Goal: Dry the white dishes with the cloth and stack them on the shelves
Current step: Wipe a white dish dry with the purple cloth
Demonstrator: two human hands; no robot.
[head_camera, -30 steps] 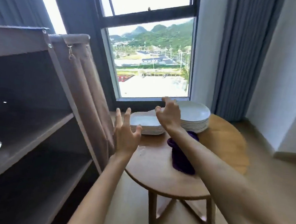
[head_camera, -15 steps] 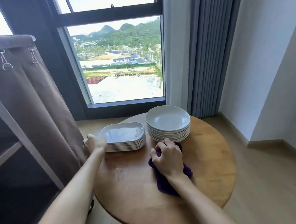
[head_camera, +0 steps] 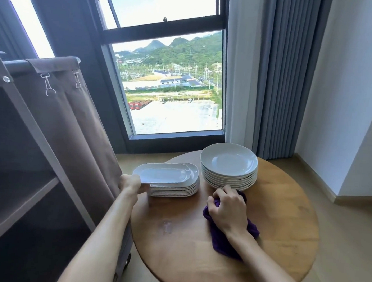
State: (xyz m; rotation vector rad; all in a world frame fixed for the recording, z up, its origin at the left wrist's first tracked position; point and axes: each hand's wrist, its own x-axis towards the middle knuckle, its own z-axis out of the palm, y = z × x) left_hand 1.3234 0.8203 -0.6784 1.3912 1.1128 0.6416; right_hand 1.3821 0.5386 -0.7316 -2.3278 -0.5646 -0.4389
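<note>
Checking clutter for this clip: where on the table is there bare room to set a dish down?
Bare wood lies on the round table's right side, beyond the purple cloth, and on its near-left part below the oblong dish stack. The far edge is crowded: both stacks, round plates rightward.

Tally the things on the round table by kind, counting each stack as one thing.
Stack of round white plates: 1
Stack of oblong white plates: 1
Single oblong plate, raised off that stack in the left hand: 1
Purple cloth, gripped by the right hand: 1
Total: 4
</note>
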